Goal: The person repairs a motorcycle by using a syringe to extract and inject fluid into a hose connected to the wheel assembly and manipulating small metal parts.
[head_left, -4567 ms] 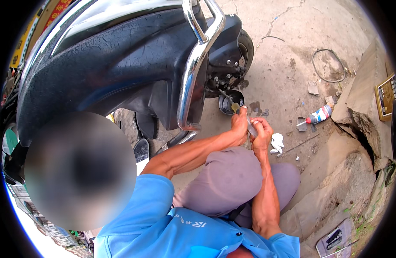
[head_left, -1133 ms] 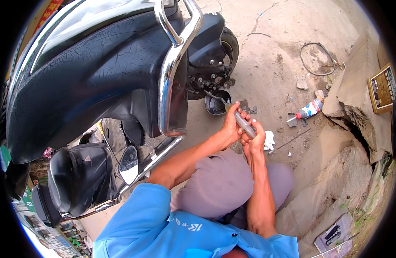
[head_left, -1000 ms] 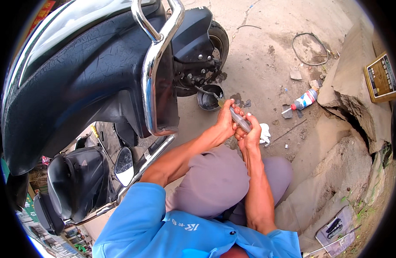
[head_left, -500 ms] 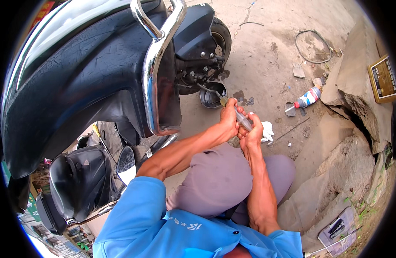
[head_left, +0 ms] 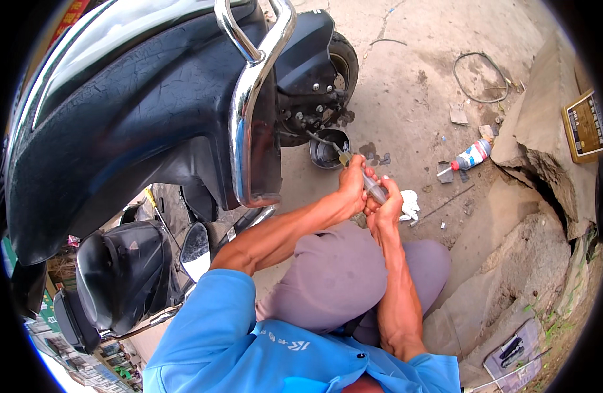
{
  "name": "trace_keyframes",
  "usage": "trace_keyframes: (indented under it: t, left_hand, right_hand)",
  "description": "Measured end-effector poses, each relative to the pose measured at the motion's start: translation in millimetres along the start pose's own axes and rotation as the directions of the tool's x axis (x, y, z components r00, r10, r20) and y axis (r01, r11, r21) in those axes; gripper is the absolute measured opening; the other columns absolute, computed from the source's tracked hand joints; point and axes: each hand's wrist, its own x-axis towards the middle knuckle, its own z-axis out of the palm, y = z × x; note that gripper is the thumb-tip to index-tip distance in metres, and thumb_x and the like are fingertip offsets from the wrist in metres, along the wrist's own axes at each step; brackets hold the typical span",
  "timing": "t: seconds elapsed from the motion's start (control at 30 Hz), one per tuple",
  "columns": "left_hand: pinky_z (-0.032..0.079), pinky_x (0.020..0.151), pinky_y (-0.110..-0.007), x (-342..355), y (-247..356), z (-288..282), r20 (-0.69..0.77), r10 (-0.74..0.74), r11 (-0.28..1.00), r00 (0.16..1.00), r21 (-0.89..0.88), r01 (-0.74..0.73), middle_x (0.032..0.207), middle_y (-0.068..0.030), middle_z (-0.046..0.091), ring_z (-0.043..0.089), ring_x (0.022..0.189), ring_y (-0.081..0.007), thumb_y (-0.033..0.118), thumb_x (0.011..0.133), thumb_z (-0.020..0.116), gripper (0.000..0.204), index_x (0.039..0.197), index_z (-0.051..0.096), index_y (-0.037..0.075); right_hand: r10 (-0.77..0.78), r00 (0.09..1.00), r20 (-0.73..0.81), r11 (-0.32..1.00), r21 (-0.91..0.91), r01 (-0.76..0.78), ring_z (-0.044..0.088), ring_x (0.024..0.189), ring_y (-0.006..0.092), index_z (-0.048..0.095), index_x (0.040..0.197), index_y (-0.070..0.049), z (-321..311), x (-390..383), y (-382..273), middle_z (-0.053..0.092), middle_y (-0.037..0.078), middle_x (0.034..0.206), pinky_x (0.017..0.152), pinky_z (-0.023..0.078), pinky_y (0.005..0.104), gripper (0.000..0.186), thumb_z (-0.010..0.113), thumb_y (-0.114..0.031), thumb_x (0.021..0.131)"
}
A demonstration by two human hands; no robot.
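A large clear syringe (head_left: 375, 190) slants between my hands in front of my knees. My left hand (head_left: 353, 181) is closed around its far end, by a yellowish-brown fitting (head_left: 344, 158). The fingers of my right hand (head_left: 387, 204) wrap its near end, hiding much of that part. From the fitting a thin dark tube (head_left: 325, 141) runs up and left to the underside of a black scooter (head_left: 150, 98), near its wheel (head_left: 343, 64). Under the tube, on the ground, stands a dark round metal pan (head_left: 321, 156).
A chrome rail (head_left: 241, 124) curves close to the left of my hands. Right of them lie a white cloth or glove (head_left: 409, 204) and a bottle with a red cap (head_left: 472, 154). Broken concrete slabs (head_left: 540, 144) rise farther right. Another scooter (head_left: 124, 268) stands at left.
The whole view has shifted a little, so things sit slightly lower and farther right. Both hands keep the same hold on the syringe.
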Motion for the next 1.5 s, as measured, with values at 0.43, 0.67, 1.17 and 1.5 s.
trace_keyframes:
  t: [0.43,0.67,1.17,1.5]
  left_hand:
    - [0.052,0.079,-0.038,3,21,-37,0.29,-0.242,0.951,0.926,0.262,0.167,0.099,-0.0091,0.063,0.059,0.088,-0.0223,0.07,0.091,0.047,0.069,0.123,0.044,0.008]
    - [0.039,0.106,-0.04,13,36,-159,0.341,-0.217,0.357,0.915,0.9,-0.25,0.132,-0.0128,0.053,0.046,0.128,-0.0236,0.041,0.101,0.048,0.054,0.142,0.043,0.005]
    - [0.055,0.075,-0.036,-345,168,-315,-0.056,0.156,0.013,0.986,0.998,0.055,0.094,-0.0119,0.071,0.069,0.081,-0.0218,0.008,0.085,0.049,0.035,0.115,0.063,0.0]
    - [0.043,0.074,-0.024,-666,244,-263,-0.421,0.901,0.402,-0.105,0.901,-0.161,0.09,0.0022,0.056,0.049,0.082,-0.0064,0.018,0.1,0.055,0.014,0.107,0.059,0.007]
  right_hand:
    - [0.067,0.997,0.046,0.996,-0.069,-0.064,0.029,0.034,0.0103,0.052,0.091,-0.011,0,10,-12,0.057,0.013,0.059,0.035,0.02,0.0266,0.027,0.051,-0.038,0.093]
    - [0.048,0.997,0.06,0.976,-0.217,-0.034,0.033,0.036,0.0118,0.048,0.086,-0.013,-29,38,-19,0.057,0.013,0.06,0.037,0.024,0.0265,0.03,0.052,-0.042,0.095]
    - [0.13,0.985,-0.112,0.903,-0.396,-0.164,0.04,0.041,0.0106,0.054,0.09,-0.017,-8,32,-49,0.056,0.004,0.062,0.037,0.025,0.0235,0.029,0.053,-0.046,0.092]
    - [0.196,0.938,-0.286,0.886,-0.359,-0.294,0.049,0.047,0.0127,0.044,0.138,-0.022,15,11,-65,0.06,0.004,0.073,0.039,0.032,0.0238,0.055,0.057,-0.047,0.09]
